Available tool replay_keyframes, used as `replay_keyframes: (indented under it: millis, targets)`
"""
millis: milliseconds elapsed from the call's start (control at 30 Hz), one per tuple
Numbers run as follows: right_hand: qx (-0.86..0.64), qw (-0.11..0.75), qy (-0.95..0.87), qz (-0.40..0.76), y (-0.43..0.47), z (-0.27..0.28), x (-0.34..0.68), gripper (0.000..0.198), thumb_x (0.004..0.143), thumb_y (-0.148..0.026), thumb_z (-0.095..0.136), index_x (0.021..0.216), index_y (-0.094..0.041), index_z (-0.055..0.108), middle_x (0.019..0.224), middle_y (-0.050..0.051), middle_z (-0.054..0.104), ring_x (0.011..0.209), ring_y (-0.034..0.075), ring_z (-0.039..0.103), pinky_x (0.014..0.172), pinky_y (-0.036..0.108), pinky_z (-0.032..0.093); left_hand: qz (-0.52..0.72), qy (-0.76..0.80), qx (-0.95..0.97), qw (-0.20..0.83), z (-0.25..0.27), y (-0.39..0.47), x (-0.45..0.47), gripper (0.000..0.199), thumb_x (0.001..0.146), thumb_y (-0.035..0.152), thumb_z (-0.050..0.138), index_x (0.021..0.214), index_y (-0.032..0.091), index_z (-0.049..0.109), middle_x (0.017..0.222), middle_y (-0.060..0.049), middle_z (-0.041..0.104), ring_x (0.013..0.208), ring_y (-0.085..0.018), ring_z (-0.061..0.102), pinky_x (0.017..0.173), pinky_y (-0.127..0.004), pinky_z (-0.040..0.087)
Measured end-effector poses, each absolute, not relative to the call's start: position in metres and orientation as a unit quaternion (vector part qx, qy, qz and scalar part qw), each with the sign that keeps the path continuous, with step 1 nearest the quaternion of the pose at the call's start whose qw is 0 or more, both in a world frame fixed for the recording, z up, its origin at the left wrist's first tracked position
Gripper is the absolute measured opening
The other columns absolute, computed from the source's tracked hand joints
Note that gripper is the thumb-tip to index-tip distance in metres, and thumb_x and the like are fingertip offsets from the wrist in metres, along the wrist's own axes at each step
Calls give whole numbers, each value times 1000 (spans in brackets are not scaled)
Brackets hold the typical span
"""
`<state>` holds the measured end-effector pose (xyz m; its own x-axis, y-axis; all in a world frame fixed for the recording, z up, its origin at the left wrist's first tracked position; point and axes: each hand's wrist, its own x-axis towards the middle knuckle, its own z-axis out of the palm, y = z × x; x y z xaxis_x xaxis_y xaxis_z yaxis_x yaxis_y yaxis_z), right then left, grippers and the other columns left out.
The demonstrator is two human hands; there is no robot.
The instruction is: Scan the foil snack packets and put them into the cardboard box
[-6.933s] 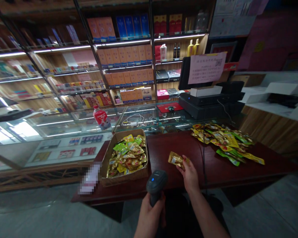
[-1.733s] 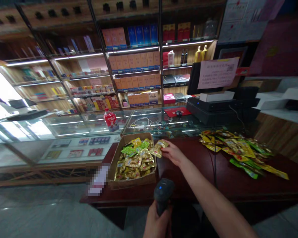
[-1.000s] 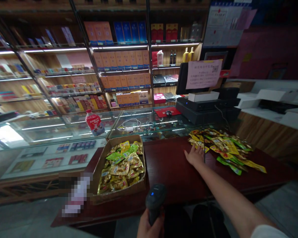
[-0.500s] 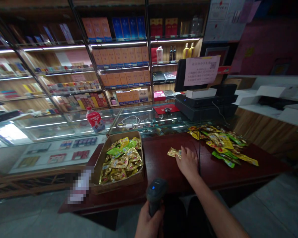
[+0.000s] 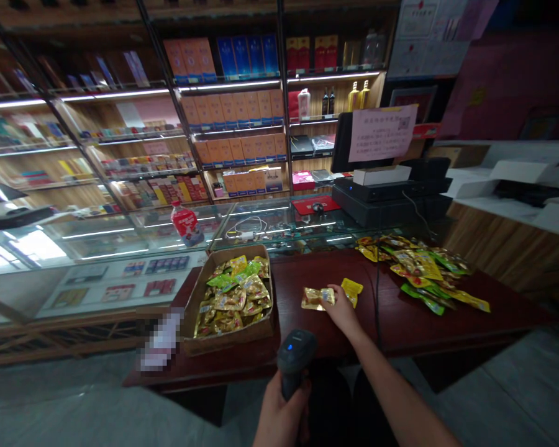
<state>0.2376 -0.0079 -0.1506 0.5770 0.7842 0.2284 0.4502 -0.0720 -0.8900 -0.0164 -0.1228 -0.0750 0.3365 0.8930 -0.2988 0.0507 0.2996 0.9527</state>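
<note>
A gold snack packet (image 5: 315, 298) lies flat on the dark red table (image 5: 400, 323), its near end pinched under the fingertips of the right hand (image 5: 341, 308), with a yellow packet (image 5: 353, 290) just beyond those fingers. The left hand (image 5: 282, 413) is wrapped tight round the grip of a barcode scanner (image 5: 294, 357), its head tilted toward the packet. Left of the fingers stands a cardboard box (image 5: 233, 298) full of packets, and to their right a loose pile of packets (image 5: 417, 267)

Dark red table (image 5: 400, 323): box (image 5: 200, 332), packets (image 5: 419, 267).
</note>
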Motion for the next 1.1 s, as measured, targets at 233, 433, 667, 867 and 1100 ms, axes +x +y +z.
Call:
replay_keyframes:
  millis: [233, 433, 667, 867, 1100]
  targets:
    - [-730, 589, -335, 96, -22, -136, 272, 62, 81, -40, 56, 139, -18, 52, 129, 17, 68, 111, 31, 69, 98, 44, 53, 341, 468, 491, 651, -72, -120, -19, 47, 72, 55, 74, 93, 17, 58, 46, 9, 50, 32, -7, 40, 33, -18, 32]
    - [-553, 684, -373, 297, -26, -154, 218, 67, 75, -44, 71, 136, -19, 55, 121, 15, 74, 105, 29, 73, 93, 45, 58, 351, 489, 478, 640, -70, -117, -17, 49, 72, 55, 75, 97, 18, 56, 46, 10, 50, 31, -8, 41, 33, -18, 33]
    - [-503, 684, -401, 344, -34, -157, 204, 52, 79, -44, 71, 126, -24, 63, 123, 11, 74, 109, 27, 73, 96, 43, 58, 345, 487, 500, 627, -71, -115, -17, 46, 69, 57, 76, 85, 17, 59, 46, 8, 50, 32, -8, 42, 33, -19, 33]
    - [-495, 692, -419, 317, -40, -153, 203, 48, 81, -44, 71, 124, -24, 65, 128, 12, 72, 117, 29, 69, 103, 46, 55, 343, 477, 520, 619, -78, -112, -14, 46, 71, 60, 75, 80, 17, 60, 41, 7, 48, 31, -9, 42, 34, -19, 31]
    - [-495, 690, -407, 336, -38, -152, 202, 47, 80, -42, 72, 123, -24, 65, 124, 11, 74, 112, 27, 71, 100, 45, 56, 335, 474, 523, 624, -65, -113, -14, 42, 71, 56, 75, 74, 19, 56, 43, 7, 49, 31, -9, 43, 34, -19, 33]
